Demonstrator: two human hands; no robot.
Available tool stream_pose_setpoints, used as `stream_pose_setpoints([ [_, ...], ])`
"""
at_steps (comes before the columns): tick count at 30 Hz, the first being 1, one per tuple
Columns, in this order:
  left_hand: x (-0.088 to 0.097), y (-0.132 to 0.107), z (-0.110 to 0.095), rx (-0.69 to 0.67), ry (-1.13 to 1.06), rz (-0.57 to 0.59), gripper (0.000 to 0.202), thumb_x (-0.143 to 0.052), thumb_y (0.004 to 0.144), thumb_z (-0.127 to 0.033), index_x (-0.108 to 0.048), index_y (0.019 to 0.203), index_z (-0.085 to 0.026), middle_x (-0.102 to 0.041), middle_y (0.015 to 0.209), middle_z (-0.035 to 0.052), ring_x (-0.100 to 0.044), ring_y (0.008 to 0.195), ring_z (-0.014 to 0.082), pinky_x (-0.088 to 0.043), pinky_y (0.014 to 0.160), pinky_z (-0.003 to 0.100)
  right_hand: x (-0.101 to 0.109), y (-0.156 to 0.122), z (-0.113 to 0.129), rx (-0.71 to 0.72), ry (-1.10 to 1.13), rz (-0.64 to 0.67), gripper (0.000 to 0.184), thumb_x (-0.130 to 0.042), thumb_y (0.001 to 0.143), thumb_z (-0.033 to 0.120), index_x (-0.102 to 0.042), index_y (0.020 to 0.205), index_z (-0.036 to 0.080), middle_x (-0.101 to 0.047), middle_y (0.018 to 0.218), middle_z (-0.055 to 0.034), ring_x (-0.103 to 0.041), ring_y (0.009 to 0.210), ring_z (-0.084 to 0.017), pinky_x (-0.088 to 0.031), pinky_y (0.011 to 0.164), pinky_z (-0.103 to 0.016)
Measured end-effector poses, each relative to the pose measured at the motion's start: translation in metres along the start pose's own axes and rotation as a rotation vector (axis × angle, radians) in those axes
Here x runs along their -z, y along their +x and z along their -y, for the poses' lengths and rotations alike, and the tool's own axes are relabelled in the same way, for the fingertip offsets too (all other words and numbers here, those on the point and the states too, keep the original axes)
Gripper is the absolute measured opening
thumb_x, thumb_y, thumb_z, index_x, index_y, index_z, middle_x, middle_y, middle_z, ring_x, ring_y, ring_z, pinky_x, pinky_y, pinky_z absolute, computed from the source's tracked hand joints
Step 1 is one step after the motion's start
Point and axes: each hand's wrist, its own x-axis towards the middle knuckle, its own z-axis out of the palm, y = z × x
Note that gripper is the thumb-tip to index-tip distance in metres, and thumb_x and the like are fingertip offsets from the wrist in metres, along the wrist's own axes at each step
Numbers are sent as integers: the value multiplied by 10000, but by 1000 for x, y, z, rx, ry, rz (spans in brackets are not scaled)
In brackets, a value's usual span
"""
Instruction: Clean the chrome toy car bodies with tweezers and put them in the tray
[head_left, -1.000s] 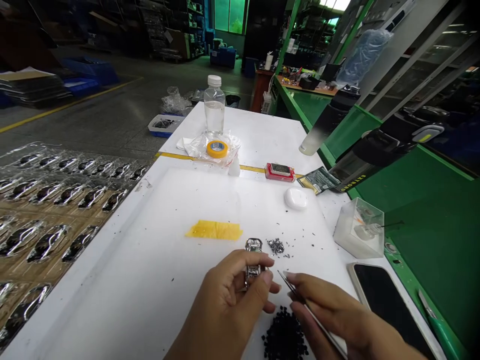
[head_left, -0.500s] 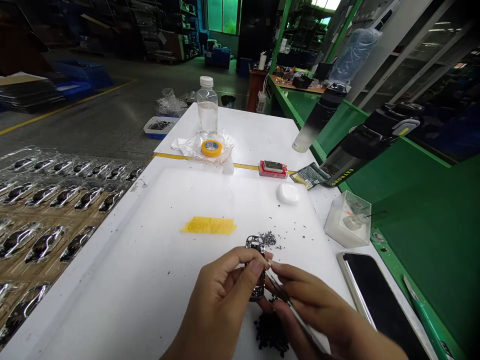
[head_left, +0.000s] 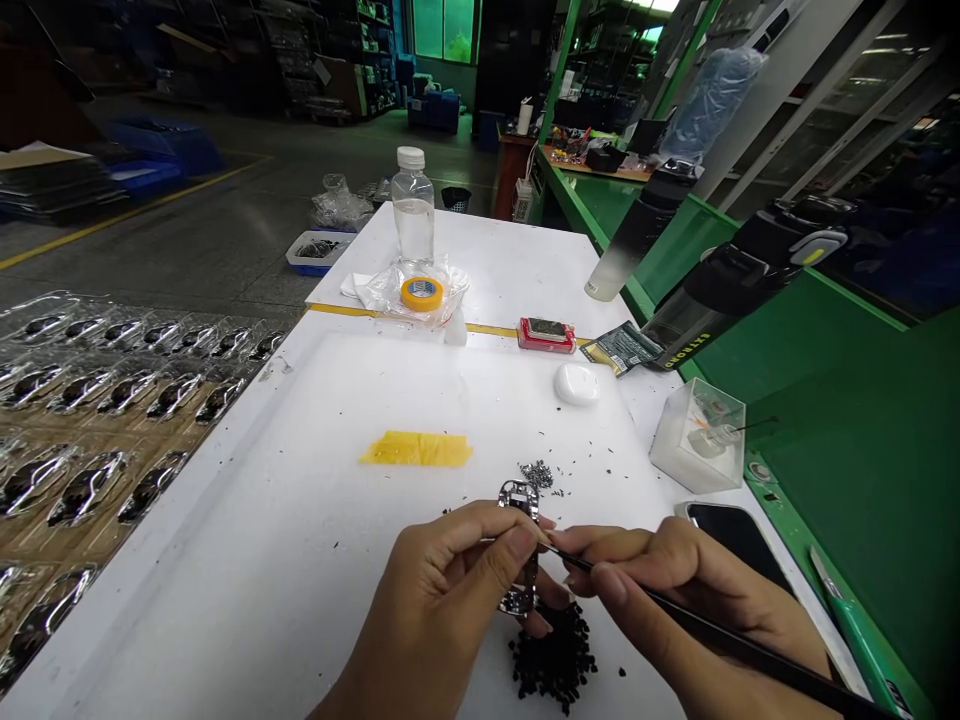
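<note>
My left hand (head_left: 442, 590) pinches a small shiny metal part (head_left: 522, 545), holding it upright above the white table (head_left: 300, 480). My right hand (head_left: 675, 600) grips thin dark tweezers (head_left: 712, 635), whose tip touches the part near my left thumb. A heap of small black pieces (head_left: 555, 655) lies right under both hands. A little pile of tiny silver bits (head_left: 536, 473) sits just beyond the part. A yellow strip (head_left: 416, 450) lies flat further out to the left.
A phone (head_left: 739, 535) and a clear box (head_left: 697, 435) lie at the right. A white case (head_left: 576, 384), a red device (head_left: 546, 335), a tape roll (head_left: 421, 293) and a water bottle (head_left: 413, 208) stand farther back. Trays of bagged dark parts (head_left: 97, 400) fill the left side.
My right hand has turned so the tweezers lie flatter and point left into the metal part. The part has been lowered slightly toward the black heap.
</note>
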Motion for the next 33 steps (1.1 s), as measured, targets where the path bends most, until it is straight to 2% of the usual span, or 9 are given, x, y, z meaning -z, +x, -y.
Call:
stream_pose_setpoints([
  [3, -3, -1, -6, 6, 9, -31, 267, -629, 960, -390, -790, 964, -177, -657, 740, 23, -601, 658, 126, -582, 667, 242, 10, 5, -3, 75, -78, 167, 162, -756, 881, 183, -676, 756, 249, -809, 974, 0, -774, 958, -190, -626, 827, -199],
  [5, -6, -3, -9, 13, 7, -63, 253, -638, 955, -377, -790, 945, -175, -657, 732, 20, -599, 656, 126, -580, 667, 241, 14, 7, -4, 104, -119, 234, 152, -728, 903, 167, -668, 794, 254, -803, 1011, -1, -766, 987, -194, -624, 847, -222],
  [12, -9, -4, -12, 23, -36, -76, 230, -659, 943, -360, -789, 905, -174, -664, 728, 13, -607, 658, 119, -572, 657, 221, 15, 8, -9, 110, -101, 187, 158, -724, 907, 156, -698, 790, 260, -804, 1002, -1, -755, 990, -227, -623, 826, -221],
  [18, -10, -4, -9, 12, -38, -102, 235, -641, 951, -368, -765, 926, -170, -707, 731, 21, -658, 680, 129, -589, 649, 218, 23, 6, -13, 51, -43, 140, 136, -768, 870, 187, -733, 750, 241, -805, 979, -50, -767, 926, -289, -653, 766, -297],
  [20, -9, -5, -6, -126, 89, -149, 216, -612, 963, -343, -751, 929, -181, -729, 799, 33, -705, 747, 149, -598, 655, 221, 26, 7, -11, 30, -49, 148, 110, -779, 864, 220, -747, 761, 239, -809, 933, -63, -778, 904, -282, -649, 780, -309],
  [23, -6, -7, -1, -491, 457, -230, 109, -673, 904, -212, -755, 975, -205, -746, 985, 38, -729, 902, 158, -603, 782, 220, 28, 9, -5, -40, -17, 161, 125, -768, 879, 260, -758, 754, 257, -807, 850, -43, -790, 855, -228, -639, 785, -262],
  [25, -3, -9, 1, -643, 632, -267, 192, -733, 847, -139, -759, 1020, -216, -751, 1022, 28, -726, 934, 146, -593, 844, 205, 28, 11, -1, -79, 37, 188, 149, -753, 893, 259, -756, 745, 276, -795, 786, -7, -788, 806, -178, -631, 773, -211],
  [29, 0, -9, 0, -776, 717, -272, 188, -758, 833, -106, -768, 1001, -191, -759, 985, 39, -742, 888, 134, -608, 788, 162, 27, 11, 1, -99, 99, 274, 156, -718, 918, 257, -749, 769, 289, -782, 770, 8, -775, 802, -156, -633, 780, -213],
  [33, 1, -8, -2, -842, 765, -243, 187, -749, 832, -71, -768, 986, -175, -770, 996, 45, -754, 900, 133, -607, 816, 145, 28, 10, 0, -138, 92, 263, 151, -728, 908, 254, -744, 760, 275, -789, 801, -18, -778, 836, -182, -636, 799, -242],
])
